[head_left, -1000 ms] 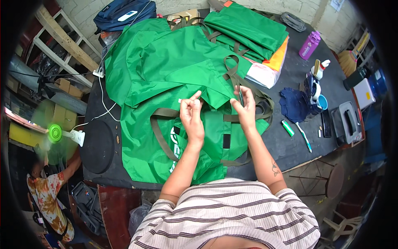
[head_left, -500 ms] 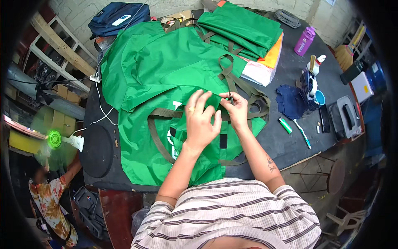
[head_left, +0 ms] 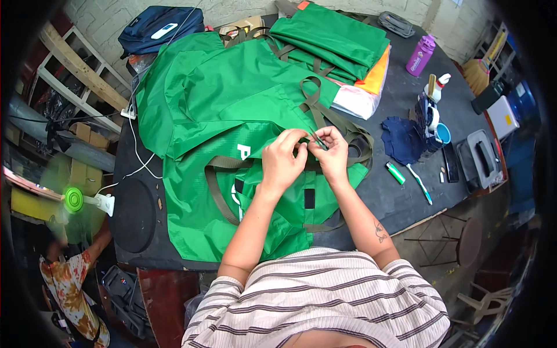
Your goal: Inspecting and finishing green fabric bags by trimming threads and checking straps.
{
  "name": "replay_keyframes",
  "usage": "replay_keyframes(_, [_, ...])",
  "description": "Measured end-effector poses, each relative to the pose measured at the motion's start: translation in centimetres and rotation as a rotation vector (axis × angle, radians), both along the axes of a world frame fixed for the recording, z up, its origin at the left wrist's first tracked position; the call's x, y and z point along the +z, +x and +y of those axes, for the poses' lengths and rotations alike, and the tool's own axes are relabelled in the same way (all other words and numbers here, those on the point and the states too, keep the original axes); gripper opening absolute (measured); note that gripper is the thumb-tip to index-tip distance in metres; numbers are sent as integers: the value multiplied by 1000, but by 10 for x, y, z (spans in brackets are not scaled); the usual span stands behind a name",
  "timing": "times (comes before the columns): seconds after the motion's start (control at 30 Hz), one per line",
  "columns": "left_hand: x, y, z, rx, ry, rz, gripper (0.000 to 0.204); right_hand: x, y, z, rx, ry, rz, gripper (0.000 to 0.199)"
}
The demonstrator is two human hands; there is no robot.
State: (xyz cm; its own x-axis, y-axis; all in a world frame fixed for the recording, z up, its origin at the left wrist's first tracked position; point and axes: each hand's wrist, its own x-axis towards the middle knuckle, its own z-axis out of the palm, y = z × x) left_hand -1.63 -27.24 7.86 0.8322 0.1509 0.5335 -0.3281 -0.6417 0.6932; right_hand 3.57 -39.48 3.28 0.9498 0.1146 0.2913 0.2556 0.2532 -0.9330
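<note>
A large green fabric bag (head_left: 203,98) with olive webbing straps and white lettering lies spread over the table. Both hands meet above its middle right. My left hand (head_left: 283,160) is closed, thumb and fingertips pinching the edge of the green fabric. Close beside it, my right hand (head_left: 332,158) is closed around a small, slim dark tool (head_left: 318,141); its exact kind is mostly hidden by the fingers. An olive strap (head_left: 216,185) loops out left of my left forearm. More webbing (head_left: 342,124) lies bunched beyond my right hand.
Folded green fabric (head_left: 331,40) is stacked at the back, near a purple bottle (head_left: 420,55). On the right are a dark blue cloth (head_left: 401,139), green lighter (head_left: 395,173), toothbrush (head_left: 420,184) and grey case (head_left: 480,159). A fan (head_left: 74,199) and another person (head_left: 67,278) are at left.
My left hand's spread fingers have drawn together into a pinch on the fabric edge. The dark tool in my right hand has tilted toward the left. The view has shifted slightly.
</note>
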Motion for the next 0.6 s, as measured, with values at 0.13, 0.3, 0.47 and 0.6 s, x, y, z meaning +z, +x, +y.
replay_keyframes(0.13, [-8,3,-1,73,63,-147,13,0,2,5,-34,26,7,26])
replay_keyframes(0.3, [-14,5,2,96,110,-177,8,4,-3,6,-31,-18,55,32])
replay_keyframes(0.47, [-15,5,4,96,-33,-59,8,10,-14,-14,-317,-369,-286,38])
replay_keyframes(0.6, [-18,7,5,100,-67,7,8,10,-21,-30,-470,-573,-615,33])
